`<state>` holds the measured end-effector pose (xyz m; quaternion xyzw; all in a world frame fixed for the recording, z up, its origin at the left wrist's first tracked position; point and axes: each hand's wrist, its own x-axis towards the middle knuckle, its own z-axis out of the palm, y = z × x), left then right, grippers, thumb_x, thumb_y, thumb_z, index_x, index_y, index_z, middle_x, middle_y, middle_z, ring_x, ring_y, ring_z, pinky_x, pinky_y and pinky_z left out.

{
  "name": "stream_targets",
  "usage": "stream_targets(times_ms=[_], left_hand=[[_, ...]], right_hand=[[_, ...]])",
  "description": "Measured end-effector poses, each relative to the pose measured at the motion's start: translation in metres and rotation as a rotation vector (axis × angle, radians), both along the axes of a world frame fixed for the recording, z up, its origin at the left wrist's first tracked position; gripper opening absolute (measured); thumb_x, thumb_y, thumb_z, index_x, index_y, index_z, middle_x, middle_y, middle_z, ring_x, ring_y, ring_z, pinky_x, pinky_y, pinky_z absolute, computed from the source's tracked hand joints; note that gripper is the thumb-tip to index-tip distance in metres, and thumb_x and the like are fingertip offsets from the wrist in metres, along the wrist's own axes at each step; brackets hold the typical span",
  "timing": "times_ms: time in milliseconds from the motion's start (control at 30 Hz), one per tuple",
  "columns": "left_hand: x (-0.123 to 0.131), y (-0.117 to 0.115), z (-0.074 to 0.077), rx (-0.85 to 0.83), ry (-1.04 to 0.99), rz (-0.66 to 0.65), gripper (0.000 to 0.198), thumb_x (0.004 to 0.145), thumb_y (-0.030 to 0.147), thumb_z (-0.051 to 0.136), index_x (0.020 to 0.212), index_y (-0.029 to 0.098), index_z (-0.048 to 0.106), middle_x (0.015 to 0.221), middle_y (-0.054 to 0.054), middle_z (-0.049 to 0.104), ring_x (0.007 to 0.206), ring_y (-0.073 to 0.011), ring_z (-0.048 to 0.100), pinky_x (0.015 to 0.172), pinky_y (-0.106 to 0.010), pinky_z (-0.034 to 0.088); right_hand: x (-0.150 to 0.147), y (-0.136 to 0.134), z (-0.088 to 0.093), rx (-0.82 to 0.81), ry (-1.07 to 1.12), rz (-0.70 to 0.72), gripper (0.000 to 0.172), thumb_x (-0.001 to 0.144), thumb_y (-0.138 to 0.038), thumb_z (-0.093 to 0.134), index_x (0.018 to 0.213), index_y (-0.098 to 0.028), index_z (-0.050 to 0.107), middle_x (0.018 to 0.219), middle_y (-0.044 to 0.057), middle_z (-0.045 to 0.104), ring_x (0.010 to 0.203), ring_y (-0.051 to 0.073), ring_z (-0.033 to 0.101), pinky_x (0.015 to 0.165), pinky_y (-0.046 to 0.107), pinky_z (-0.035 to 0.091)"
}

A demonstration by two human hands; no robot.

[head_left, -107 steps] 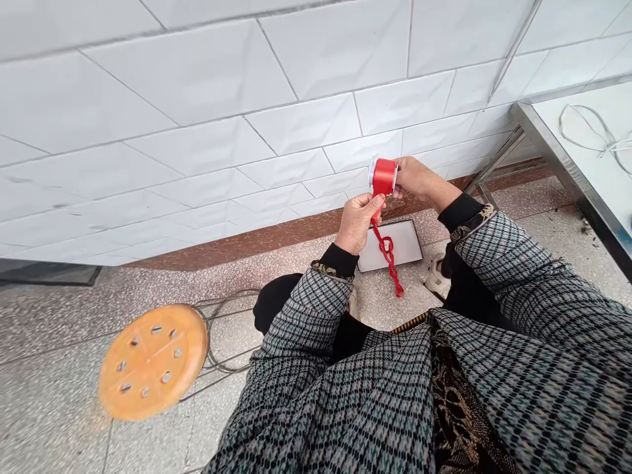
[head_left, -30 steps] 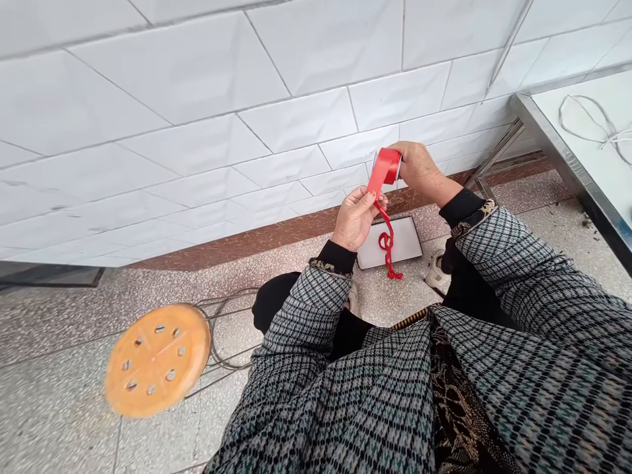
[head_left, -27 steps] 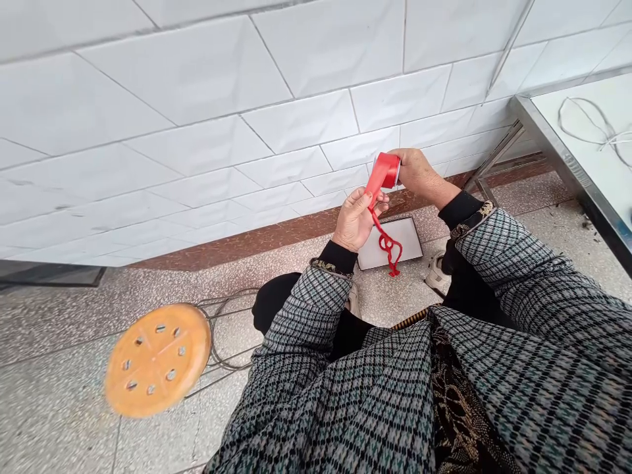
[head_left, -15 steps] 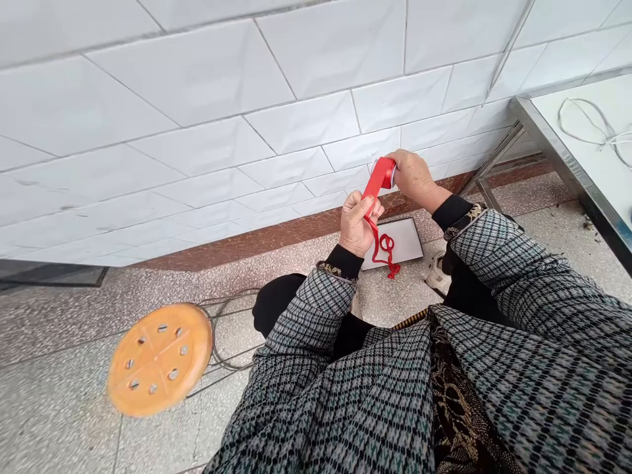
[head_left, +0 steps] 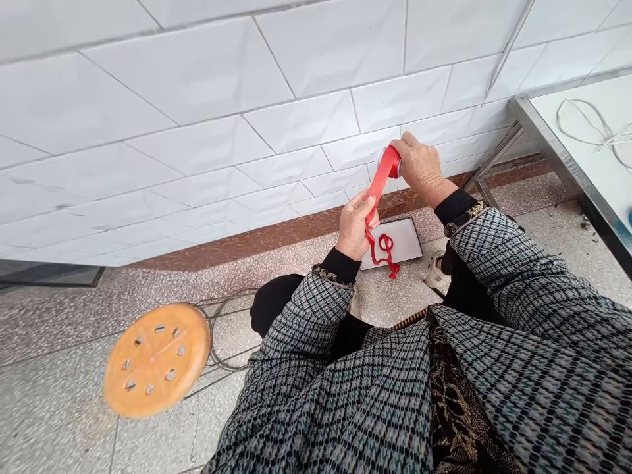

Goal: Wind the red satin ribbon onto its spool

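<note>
My right hand (head_left: 419,164) is closed around a spool of red ribbon (head_left: 395,166) with a white rim. From the spool a flat red ribbon (head_left: 380,181) stretches down to my left hand (head_left: 356,227), which pinches it between thumb and fingers. Below that hand the ribbon's free length hangs twisted, ending in a loop over a shallow white box (head_left: 405,240) on the floor. Part of the spool is hidden behind the right fingers.
An orange round stool (head_left: 157,359) with metal legs lies tipped on the floor to my left. On the right stands a metal-edged table (head_left: 563,148) with a white cable (head_left: 587,125) on top. A white tiled wall (head_left: 197,79) rises in front.
My right hand has shifted slightly right and up with the spool, and the left slightly left and down. A longer stretch of ribbon now spans between them.
</note>
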<state>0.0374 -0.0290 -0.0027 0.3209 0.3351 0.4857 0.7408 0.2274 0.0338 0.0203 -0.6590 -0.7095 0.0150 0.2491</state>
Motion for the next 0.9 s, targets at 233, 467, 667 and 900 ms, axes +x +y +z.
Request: stream_targets(times_ms=[233, 467, 667, 900], left_hand=[[-0.002, 0.003, -0.012, 0.178, 0.114, 0.0, 0.029, 0.081, 0.042, 0.089, 0.076, 0.015, 0.077, 0.056, 0.003, 0.056, 0.049, -0.0052, 0.043, 0.05, -0.021, 0.035], [-0.001, 0.013, -0.023, 0.144, 0.078, 0.0, 0.034, 0.069, 0.042, 0.095, 0.065, 0.017, 0.072, 0.073, -0.002, 0.067, 0.07, -0.0105, 0.061, 0.067, -0.024, 0.05], [-0.002, 0.014, -0.019, 0.048, 0.079, -0.019, 0.04, 0.064, 0.042, 0.098, 0.067, 0.016, 0.067, 0.069, 0.0, 0.065, 0.067, -0.0106, 0.064, 0.064, -0.024, 0.052], [-0.002, 0.016, -0.024, 0.116, 0.117, -0.014, 0.045, 0.066, 0.029, 0.097, 0.095, 0.02, 0.065, 0.068, 0.004, 0.069, 0.052, -0.008, 0.057, 0.054, -0.022, 0.042]], right_hand=[[-0.011, 0.006, -0.007, -0.272, 0.726, 0.05, 0.019, 0.094, -0.016, 0.059, 0.078, -0.016, 0.07, 0.062, 0.003, 0.066, 0.061, 0.016, 0.063, 0.064, 0.026, 0.053], [-0.033, -0.009, -0.001, -0.562, 1.215, 0.099, 0.027, 0.089, -0.007, 0.057, 0.063, -0.015, 0.061, 0.052, -0.001, 0.06, 0.042, 0.006, 0.049, 0.044, 0.016, 0.04], [-0.036, -0.018, 0.002, -0.746, 1.318, 0.138, 0.023, 0.089, -0.006, 0.06, 0.067, -0.015, 0.062, 0.05, -0.001, 0.061, 0.042, 0.007, 0.052, 0.044, 0.014, 0.043], [-0.035, -0.019, -0.001, -0.919, 1.317, 0.262, 0.016, 0.089, -0.015, 0.072, 0.075, -0.015, 0.064, 0.055, 0.001, 0.067, 0.041, 0.006, 0.052, 0.04, 0.012, 0.042]])
